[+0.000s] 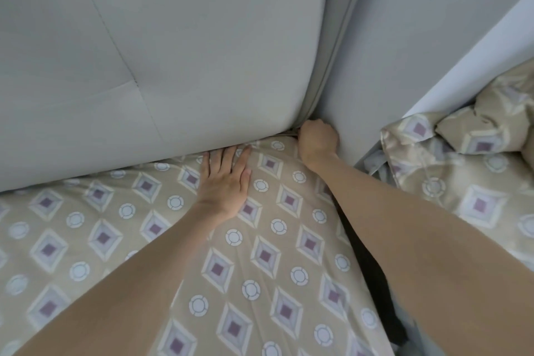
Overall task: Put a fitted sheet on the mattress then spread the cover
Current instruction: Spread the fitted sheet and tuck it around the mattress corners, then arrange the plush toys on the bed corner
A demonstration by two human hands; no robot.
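Note:
A beige fitted sheet [271,243] with purple diamonds and white rings covers the mattress, reaching up to the grey padded headboard [161,61]. My left hand [228,179] lies flat on the sheet, its straight fingers pressing near the headboard's lower edge. My right hand [316,139] is curled at the mattress's top right corner, tucked into the gap by the headboard; its fingertips are hidden, so what it grips is unclear. A crumpled cover [462,176] in the same pattern lies to the right of the bed.
A pale wall [433,23] stands right behind the headboard's side. A dark gap [372,274] runs along the mattress's right edge. Some grey cloth [375,163] shows beside the crumpled cover.

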